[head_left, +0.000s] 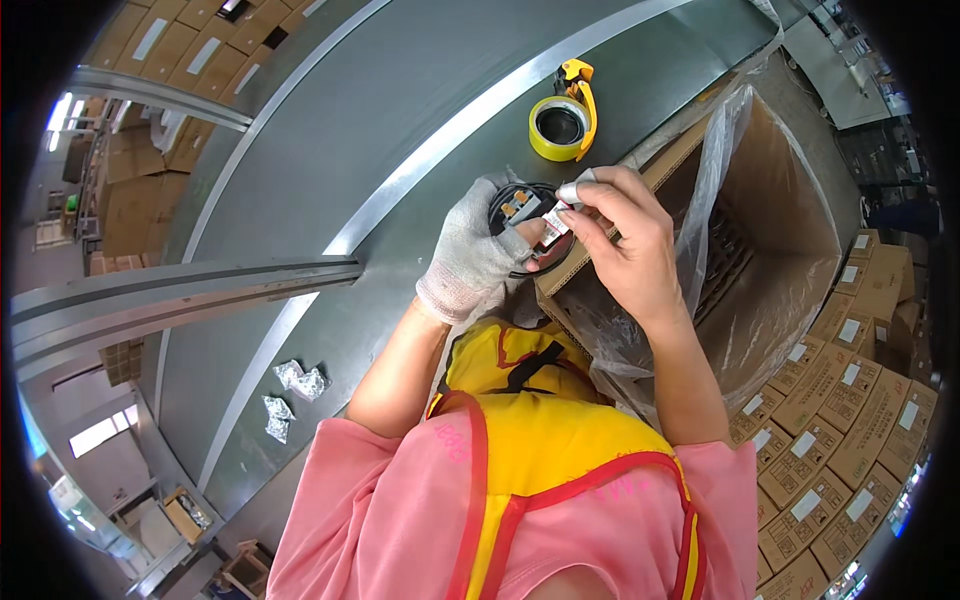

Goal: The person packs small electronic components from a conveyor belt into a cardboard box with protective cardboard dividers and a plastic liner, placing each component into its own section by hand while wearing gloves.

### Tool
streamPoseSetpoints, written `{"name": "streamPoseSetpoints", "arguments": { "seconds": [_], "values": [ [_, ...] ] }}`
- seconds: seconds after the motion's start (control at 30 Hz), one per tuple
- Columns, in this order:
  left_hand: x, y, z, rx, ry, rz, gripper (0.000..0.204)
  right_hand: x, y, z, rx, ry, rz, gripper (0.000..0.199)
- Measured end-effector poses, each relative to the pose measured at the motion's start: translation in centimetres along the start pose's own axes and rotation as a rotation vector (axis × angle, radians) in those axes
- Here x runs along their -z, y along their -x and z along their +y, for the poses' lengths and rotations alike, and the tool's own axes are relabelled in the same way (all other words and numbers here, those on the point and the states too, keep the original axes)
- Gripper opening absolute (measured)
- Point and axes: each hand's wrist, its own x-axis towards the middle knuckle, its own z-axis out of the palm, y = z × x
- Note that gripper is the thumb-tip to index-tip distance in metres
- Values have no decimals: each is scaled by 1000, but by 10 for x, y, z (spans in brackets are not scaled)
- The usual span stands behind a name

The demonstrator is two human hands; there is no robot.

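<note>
My left hand [471, 243], in a grey glove with bare fingertips, is closed around a coiled black cable [497, 205]. Two orange-brown pieces [518, 207] on a grey block show inside the coil. My right hand [632, 232] wears no full glove, only a whitish cover on one fingertip. Its thumb and finger pinch a small white label [552, 226] with dark and red print, over the coil beside the left fingertips. Whether the label is stuck to the coiled item cannot be made out. The coil's lower part is hidden by my fingers.
A yellow tape dispenser [563, 125] with a tape roll lies beyond my hands on the dark green bench [420, 225]. An open carton [790, 190] with a clear plastic liner stands at right. Several silvery packets [300, 381] lie at left, near a metal post [200, 298]. Stacked cartons [830, 440] fill the lower right.
</note>
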Motion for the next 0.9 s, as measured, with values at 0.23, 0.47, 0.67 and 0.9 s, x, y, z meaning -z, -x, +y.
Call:
{"name": "streamPoseSetpoints", "arguments": {
  "seconds": [0.23, 0.47, 0.67, 0.9],
  "values": [
    [0, 3, 8, 37, 80, -51, 30, -3, -1, 2, 29, -23, -9, 12],
    [3, 4, 17, 164, 157, -131, 30, -1, -1, 1, 50, -230, -49, 10],
    [6, 1, 12, 149, 216, -187, 33, -2, 0, 4, 96, -248, -22, 9],
    [9, 1, 12, 147, 199, -199, 32, -3, 1, 6, 174, -207, 3, 8]
  ]
}}
